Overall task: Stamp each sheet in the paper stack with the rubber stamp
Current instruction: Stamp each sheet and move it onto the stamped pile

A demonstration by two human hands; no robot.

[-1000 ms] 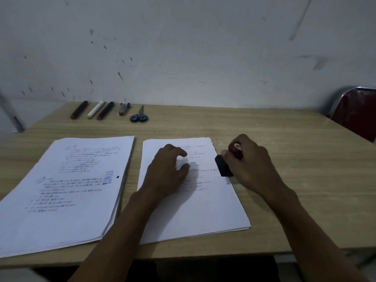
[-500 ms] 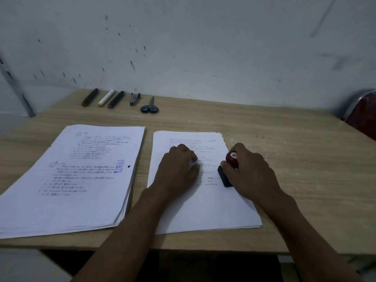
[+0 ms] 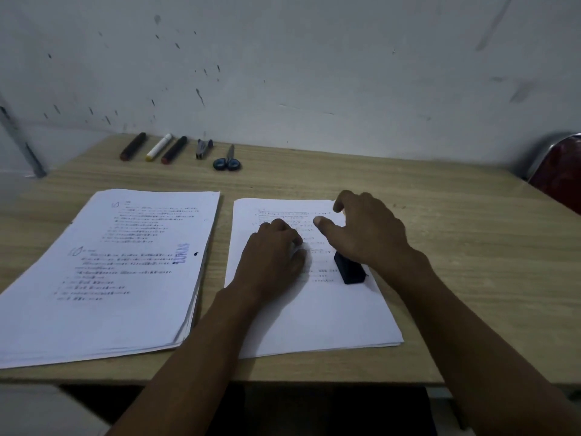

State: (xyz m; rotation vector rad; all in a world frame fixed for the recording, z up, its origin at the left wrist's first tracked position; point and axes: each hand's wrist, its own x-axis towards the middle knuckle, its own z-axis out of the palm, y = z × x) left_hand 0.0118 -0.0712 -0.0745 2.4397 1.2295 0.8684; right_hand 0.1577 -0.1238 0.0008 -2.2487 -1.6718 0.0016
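Two paper stacks lie on the wooden table. The left stack shows a blue stamp mark on its top sheet. On the right stack my left hand rests with bent fingers, holding the top sheet down. The black rubber stamp stands on that sheet near its right edge; its handle is hidden under my right wrist. Above it my right hand is spread, thumb and fingers stretched toward the sheet's top right corner, gripping nothing that I can see.
Along the wall lie three markers, a small dark clip-like tool and blue-handled scissors. A red chair stands at the table's right far corner. The table's front edge runs just below the stacks.
My right hand has let go of the stamp's red handle and opened, its fingers reaching forward over the sheet. The stamp stays standing on the paper. The left hand has barely moved.
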